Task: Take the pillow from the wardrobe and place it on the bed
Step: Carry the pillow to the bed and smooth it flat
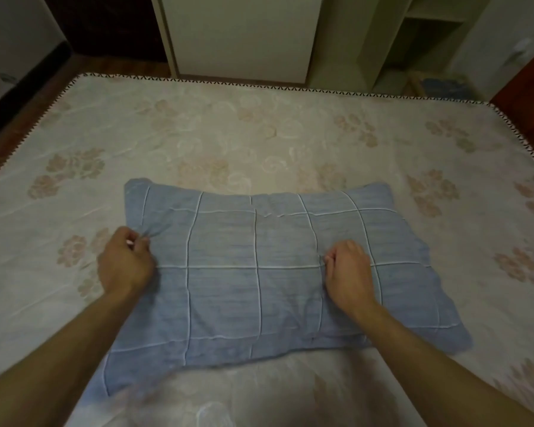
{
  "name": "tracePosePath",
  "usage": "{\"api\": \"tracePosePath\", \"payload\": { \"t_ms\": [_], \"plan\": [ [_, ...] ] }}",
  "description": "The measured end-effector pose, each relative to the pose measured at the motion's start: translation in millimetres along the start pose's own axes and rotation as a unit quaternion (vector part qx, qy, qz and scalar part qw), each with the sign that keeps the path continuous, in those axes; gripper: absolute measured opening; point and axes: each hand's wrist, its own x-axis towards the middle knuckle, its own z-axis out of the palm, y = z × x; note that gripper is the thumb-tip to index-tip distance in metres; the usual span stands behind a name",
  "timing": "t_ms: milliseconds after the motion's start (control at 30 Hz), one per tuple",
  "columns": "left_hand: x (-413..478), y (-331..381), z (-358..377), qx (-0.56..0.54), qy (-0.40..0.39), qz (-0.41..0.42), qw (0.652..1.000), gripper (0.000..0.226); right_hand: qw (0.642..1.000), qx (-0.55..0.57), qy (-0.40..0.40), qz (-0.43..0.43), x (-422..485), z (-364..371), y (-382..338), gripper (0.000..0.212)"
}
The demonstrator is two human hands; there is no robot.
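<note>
1. My left hand (125, 266) sits at the left edge of the pillow (259, 272), its fingers (139, 241) closed in a pinch on a fold of the blue cover, which puckers where I hold it.
2. The pillow lies flat on the bed (259, 134), in the near middle of the floral sheet, long side running left to right. Its far corners are plump, and the near left corner trails toward me.
3. My right hand (349, 269) rests on the right half of the pillow, fingers curled closed. They seem to nip the cover near a white grid line, though I cannot tell how much cloth they hold.
4. Judging by how things lie, the pillow is already on the bed and what is left is squaring it up and letting go.
5. To do that well, I would pull both pinches gently outward at the same time so the cover smooths without dragging the pillow sideways. Then I would open the left fingers first, then the right, lifting straight up so no fold rises with them.
6. The risk is small: a one-sided tug would twist the pillow or wrinkle the sheet.
7. At the far side stands a pale wardrobe (244, 35), with open shelves (426, 35) to its right.
8. I can read no brand, label or writing anywhere.
</note>
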Motion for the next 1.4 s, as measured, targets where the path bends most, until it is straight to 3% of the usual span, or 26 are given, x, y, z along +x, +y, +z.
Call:
{"api": "tracePosePath", "payload": {
  "t_ms": [167,267,400,500,567,667,767,900,1033,1267,1400],
  "plan": [
    [34,20,1,0.012,0.007,0.036,0.999,0.013,0.996,0.081,0.017,0.016,-14,-1,-9,0.011],
    [25,6,15,0.063,-0.074,0.012,0.995,0.012,0.999,0.045,-0.015,0.009,-19,5,3,0.008],
    [18,-9,18,0.120,-0.163,-0.001,0.979,0.033,0.998,0.037,-0.058,-0.003,-9,9,-2,0.006],
    [15,6,14,0.151,-0.162,0.040,0.974,0.047,0.996,0.075,-0.041,0.009,-5,9,-4,0.003],
    [8,21,15,0.171,-0.156,0.103,0.968,0.042,0.995,0.099,-0.015,0.012,-5,7,-3,0.005],
    [-1,44,24,0.191,-0.154,0.218,0.945,0.052,0.991,0.131,0.029,-0.003,-1,0,-5,0.017],
    [-6,68,38,0.201,-0.181,0.263,0.926,0.065,0.992,0.119,0.034,-0.014,6,-6,-5,0.037],
    [-9,80,56,0.262,-0.222,0.303,0.889,0.073,0.996,-0.007,-0.075,0.042,17,-2,3,0.080],
    [-9,66,73,0.315,-0.279,0.259,0.869,0.076,0.985,-0.042,-0.148,0.077,22,14,15,0.095],
    [-13,58,100,0.317,-0.317,0.236,0.862,0.073,0.973,-0.054,-0.208,0.078,33,30,24,0.090],
    [-11,49,79,0.243,-0.277,0.286,0.885,0.068,0.990,0.048,-0.114,0.068,24,21,35,0.056]
  ]
}}
